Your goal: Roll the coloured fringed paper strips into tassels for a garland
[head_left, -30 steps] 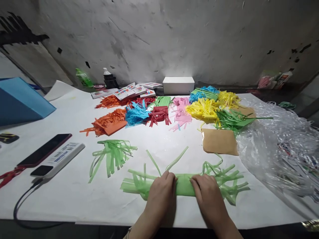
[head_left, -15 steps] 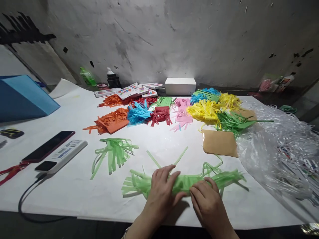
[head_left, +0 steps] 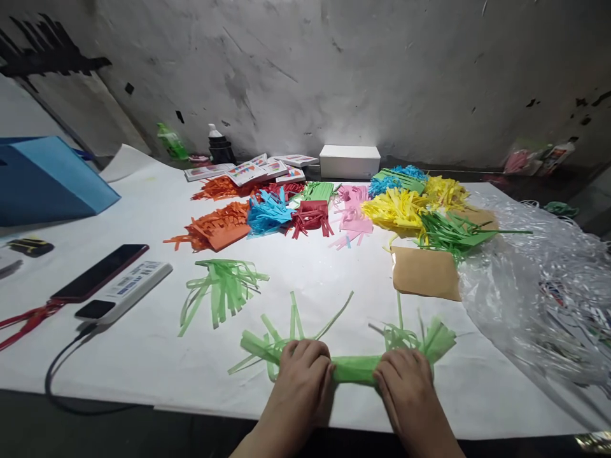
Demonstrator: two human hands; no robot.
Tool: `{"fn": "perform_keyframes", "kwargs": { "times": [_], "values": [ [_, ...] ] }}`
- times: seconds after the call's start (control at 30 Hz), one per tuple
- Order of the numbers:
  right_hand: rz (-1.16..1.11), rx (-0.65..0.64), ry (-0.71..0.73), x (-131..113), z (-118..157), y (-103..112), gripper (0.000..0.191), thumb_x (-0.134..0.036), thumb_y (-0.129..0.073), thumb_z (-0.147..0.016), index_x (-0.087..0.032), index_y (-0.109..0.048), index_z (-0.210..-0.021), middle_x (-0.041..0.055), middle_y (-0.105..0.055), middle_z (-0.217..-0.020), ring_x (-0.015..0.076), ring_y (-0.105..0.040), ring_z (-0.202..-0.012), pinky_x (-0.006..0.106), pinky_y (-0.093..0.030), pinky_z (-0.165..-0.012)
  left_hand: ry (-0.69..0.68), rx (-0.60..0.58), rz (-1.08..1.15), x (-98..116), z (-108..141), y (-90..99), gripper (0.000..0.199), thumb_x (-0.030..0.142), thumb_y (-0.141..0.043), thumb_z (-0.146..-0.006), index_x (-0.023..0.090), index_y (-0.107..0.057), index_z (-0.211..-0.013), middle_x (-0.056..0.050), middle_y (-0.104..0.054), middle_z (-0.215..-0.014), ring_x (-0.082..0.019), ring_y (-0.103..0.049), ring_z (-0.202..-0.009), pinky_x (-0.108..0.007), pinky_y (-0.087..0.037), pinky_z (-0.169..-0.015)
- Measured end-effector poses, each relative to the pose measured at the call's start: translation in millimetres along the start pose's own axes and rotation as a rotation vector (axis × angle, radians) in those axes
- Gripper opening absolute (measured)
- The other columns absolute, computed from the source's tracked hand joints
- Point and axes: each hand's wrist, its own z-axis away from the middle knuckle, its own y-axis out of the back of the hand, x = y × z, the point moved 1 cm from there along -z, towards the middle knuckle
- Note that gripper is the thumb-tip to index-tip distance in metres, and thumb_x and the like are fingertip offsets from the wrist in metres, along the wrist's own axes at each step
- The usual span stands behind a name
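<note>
A strip of light green tissue paper [head_left: 356,370] with fringed ends lies across the front of the white-covered table. My left hand [head_left: 305,375] is closed round it left of its middle, and my right hand [head_left: 405,378] grips it on the right. Between the hands the paper is a flat, narrow band. Loose fringe spreads out past both hands. My fingertips are partly hidden by the paper and the hands themselves. Another green fringed piece [head_left: 222,289] lies farther back on the left.
Colored tassels, orange [head_left: 219,226], blue, red, pink and yellow [head_left: 396,210], lie along the back. A brown card [head_left: 426,273] and clear plastic [head_left: 515,305] are at right. A phone [head_left: 100,273], a power bank [head_left: 126,292] and a blue box [head_left: 52,181] stand or lie at left.
My hands have moved apart and closed round the green paper. The paper between them now shows as a narrow band, and its fringe sticks up more. The view has shifted slightly.
</note>
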Motion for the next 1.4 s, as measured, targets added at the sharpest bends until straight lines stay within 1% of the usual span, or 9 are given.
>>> {"fn": "perform_keyframes", "kwargs": {
  "times": [0.1,0.17,0.33,0.47,0.53,0.7,0.87,1.2,1.4],
  "values": [
    [0.164,-0.015,-0.049,-0.9,-8.2,-5.9,0.034,-0.021,-0.038,-0.102,-0.022,-0.053,-0.071,0.0028,-0.057,-0.072,0.0224,-0.053,-0.072,0.041,-0.036,-0.079,0.12,0.003,-0.091,0.1,-2.9,-6.0,0.018,0.01,-0.052,-0.09,0.019,-0.059,-0.076,-0.004,-0.065,-0.085,-0.024,-0.058,-0.081,-0.044,-0.036,-0.083],
    [0.198,-0.017,-0.08,-2.4,-12.8,-8.0,0.033,-0.022,-0.04,-0.101,-0.022,-0.054,-0.072,0.0037,-0.058,-0.072,0.0231,-0.053,-0.072,0.042,-0.037,-0.077,0.117,0.008,-0.089,-1.4,-3.8,-9.9,0.016,0.007,-0.053,-0.089,0.018,-0.06,-0.079,-0.005,-0.066,-0.09,-0.023,-0.058,-0.083,-0.044,-0.036,-0.084],
    [0.008,0.084,0.062,-8.8,-10.4,-8.0,0.02,-0.019,-0.046,-0.1,-0.022,-0.065,-0.095,0.005,-0.068,-0.096,0.0232,-0.061,-0.098,0.049,-0.03,-0.106,-0.053,-0.022,0.037,-2.7,-2.9,-10.1,0.024,0.004,-0.046,-0.094,0.02,-0.062,-0.087,-0.003,-0.066,-0.088,-0.02,-0.057,-0.083,-0.041,-0.036,-0.088],
    [-0.034,0.064,0.139,-11.0,-4.4,-9.5,0.024,-0.018,-0.046,-0.101,-0.023,-0.064,-0.086,-0.0002,-0.066,-0.077,0.0188,-0.06,-0.085,0.044,-0.03,-0.104,-0.056,-0.062,0.062,-0.3,-2.0,-4.2,0.008,0.013,-0.061,-0.088,0.021,-0.062,-0.088,-0.002,-0.066,-0.088,-0.022,-0.057,-0.086,-0.045,-0.035,-0.093],
    [-0.036,0.051,0.124,-11.0,-3.9,-8.5,0.029,-0.014,-0.044,-0.1,-0.022,-0.061,-0.079,-0.0014,-0.06,-0.07,0.0169,-0.057,-0.076,0.041,-0.032,-0.1,-0.07,-0.052,0.051,-0.8,-0.9,-2.2,0.011,0.017,-0.07,-0.083,0.022,-0.063,-0.09,-0.001,-0.068,-0.089,-0.023,-0.058,-0.088,-0.048,-0.032,-0.099],
    [-0.081,-0.024,0.141,-15.0,-5.9,-6.3,0.016,-0.022,-0.049,-0.1,-0.022,-0.063,-0.092,0.0008,-0.065,-0.083,0.0188,-0.058,-0.081,0.042,-0.032,-0.097,-0.156,-0.042,0.047,-4.3,2.1,-2.2,0.022,0.002,-0.055,-0.089,0.023,-0.062,-0.092,0.001,-0.07,-0.09,-0.019,-0.06,-0.088,-0.044,-0.031,-0.104],
    [-0.033,0.007,0.19,-21.8,-4.5,-9.5,0.031,-0.01,-0.038,-0.101,-0.02,-0.063,-0.086,-0.0007,-0.059,-0.07,0.0165,-0.053,-0.071,0.041,-0.034,-0.095,-0.135,-0.049,0.091,-0.6,3.7,-1.4,0.016,0.006,-0.058,-0.087,0.022,-0.06,-0.091,-0.001,-0.069,-0.096,-0.02,-0.06,-0.092,-0.046,-0.031,-0.105],
    [-0.064,0.016,0.05,-6.9,19.7,6.9,0.021,-0.011,-0.048,-0.098,-0.022,-0.066,-0.098,0.001,-0.071,-0.096,0.0211,-0.063,-0.097,0.046,-0.029,-0.11,-0.132,-0.081,0.035,-5.8,9.8,4.2,0.012,0.009,-0.057,-0.093,0.02,-0.059,-0.088,-0.002,-0.069,-0.096,-0.022,-0.057,-0.09,-0.041,-0.036,-0.092],
    [-0.024,0.13,-0.096,-18.0,19.6,0.3,0.019,-0.014,-0.049,-0.098,-0.021,-0.062,-0.086,0.0006,-0.07,-0.09,0.0216,-0.064,-0.093,0.048,-0.03,-0.108,-0.035,-0.16,0.037,-6.9,3.6,5.8,0.018,0.005,-0.051,-0.093,0.019,-0.058,-0.084,-0.004,-0.066,-0.092,-0.022,-0.057,-0.084,-0.038,-0.037,-0.08]
  ]
}}
